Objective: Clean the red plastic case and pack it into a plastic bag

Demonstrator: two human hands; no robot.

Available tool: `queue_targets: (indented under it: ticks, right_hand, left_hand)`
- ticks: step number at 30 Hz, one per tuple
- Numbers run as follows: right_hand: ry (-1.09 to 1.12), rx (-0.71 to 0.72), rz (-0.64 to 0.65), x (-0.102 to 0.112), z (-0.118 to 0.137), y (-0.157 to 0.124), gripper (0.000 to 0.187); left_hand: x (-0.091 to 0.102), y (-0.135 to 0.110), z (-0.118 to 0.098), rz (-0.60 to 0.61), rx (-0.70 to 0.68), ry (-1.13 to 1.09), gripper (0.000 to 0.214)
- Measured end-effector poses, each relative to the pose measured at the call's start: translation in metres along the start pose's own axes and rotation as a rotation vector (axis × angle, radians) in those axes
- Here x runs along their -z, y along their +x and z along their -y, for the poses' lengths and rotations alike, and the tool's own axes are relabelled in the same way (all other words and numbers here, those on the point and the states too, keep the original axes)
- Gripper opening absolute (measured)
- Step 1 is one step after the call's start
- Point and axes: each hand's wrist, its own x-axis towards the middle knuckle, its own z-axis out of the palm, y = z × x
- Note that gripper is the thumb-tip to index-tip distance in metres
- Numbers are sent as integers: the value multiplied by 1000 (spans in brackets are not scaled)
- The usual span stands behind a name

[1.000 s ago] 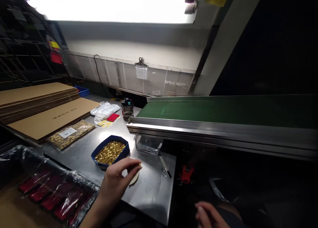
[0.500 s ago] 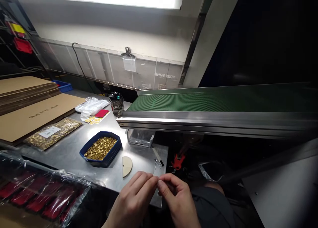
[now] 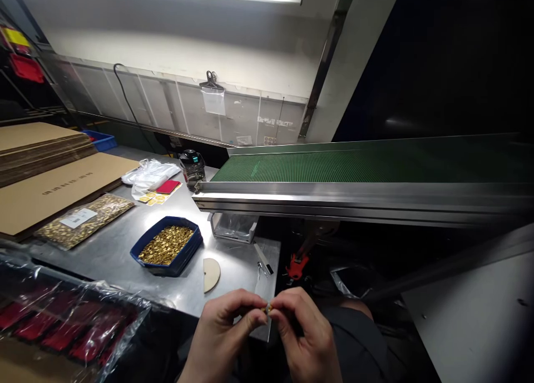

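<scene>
My left hand (image 3: 223, 330) and my right hand (image 3: 302, 333) meet at the bottom of the view, over the near edge of the steel table (image 3: 125, 249). Their fingertips pinch a tiny gold piece (image 3: 267, 308) between them. A blue tray (image 3: 167, 247) heaped with small gold pieces stands on the table to the upper left of my hands. A flat half-round tan piece (image 3: 210, 274) lies just beside that tray, between it and my hands.
A green conveyor belt (image 3: 354, 166) with a steel frame runs across the right. A bag of gold pieces (image 3: 83, 220), flat cardboard sheets (image 3: 50, 185), a clear bag with red items (image 3: 62, 327), a dark jar (image 3: 192, 165) and a red tool (image 3: 296, 265) lie around.
My left hand left the tan piece on the table and came down to meet my right hand, which rose into view. Both now pinch a small gold piece. The view shifted downward.
</scene>
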Motion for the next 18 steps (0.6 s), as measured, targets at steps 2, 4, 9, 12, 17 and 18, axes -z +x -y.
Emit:
queue_targets:
  ticks: [2,4,9,12,17,18]
  right_hand:
    - [-62,109,84,7,-2,4,16]
    - [-119,173,121,12,-1,8,16]
    - [-184,248,168,20,3,11,14]
    - [-138,152,214,25,6,11,11]
    - [31,-156,277,36,14,13,13]
    - [36,-189,280,38,15,12,13]
  left_hand:
    - [-2,2,4,26,151,-142,23]
    - [-3,5,9,71,266,-275,31]
    - [-10,5,20,185,527,-620,46]
    - [-15,1,26,199,561,-699,49]
    - [-26,-4,41,227,605,-670,56]
    - [-29,-3,44,232,613,-655,58]
